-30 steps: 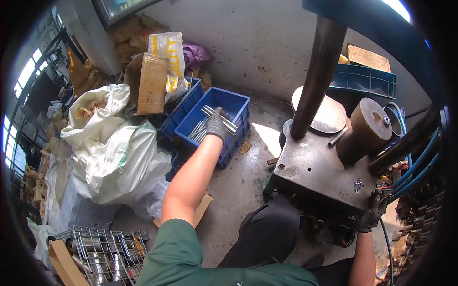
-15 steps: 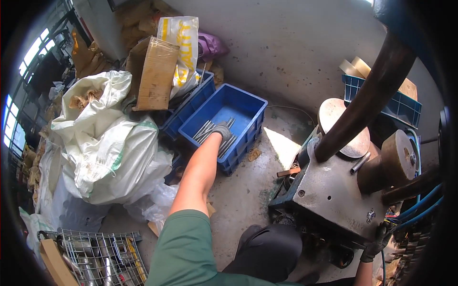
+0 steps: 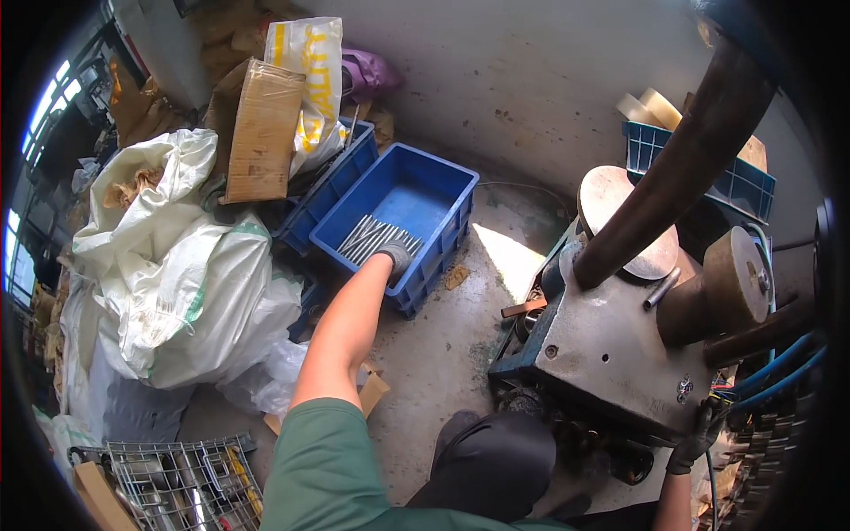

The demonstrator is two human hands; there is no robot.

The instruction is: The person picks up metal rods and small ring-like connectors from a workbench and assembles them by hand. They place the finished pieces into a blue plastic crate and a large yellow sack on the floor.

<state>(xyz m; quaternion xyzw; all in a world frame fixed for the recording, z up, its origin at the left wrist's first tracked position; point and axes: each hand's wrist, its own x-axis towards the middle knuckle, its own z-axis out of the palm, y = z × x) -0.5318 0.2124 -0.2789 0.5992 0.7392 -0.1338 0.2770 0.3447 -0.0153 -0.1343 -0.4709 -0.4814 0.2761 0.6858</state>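
My left hand (image 3: 398, 256), in a grey glove, reaches into a blue plastic crate (image 3: 460, 173) at its near end. Thin metal rods (image 3: 376, 235) lie side by side there, against the hand. Its fingers are hidden, so whether it grips any of them does not show. On the far right, my right hand (image 3: 695, 450), in a dark glove, is at the near corner of a heavy metal machine (image 3: 593, 345), beside cables. Shadow blurs its fingers together.
A second blue crate (image 3: 297, 232) stands left of the first, with a cardboard box (image 3: 263, 133) above it. White woven sacks (image 3: 177, 274) bulge at the left. A wire basket (image 3: 177, 482) sits lower left. A thick dark pole (image 3: 677, 168) rises from the machine.
My left hand has drawn back toward the crate's near wall, and the rods that were spread about it now lie more evenly. My right hand has stayed at the machine's corner. The view has shifted slightly.
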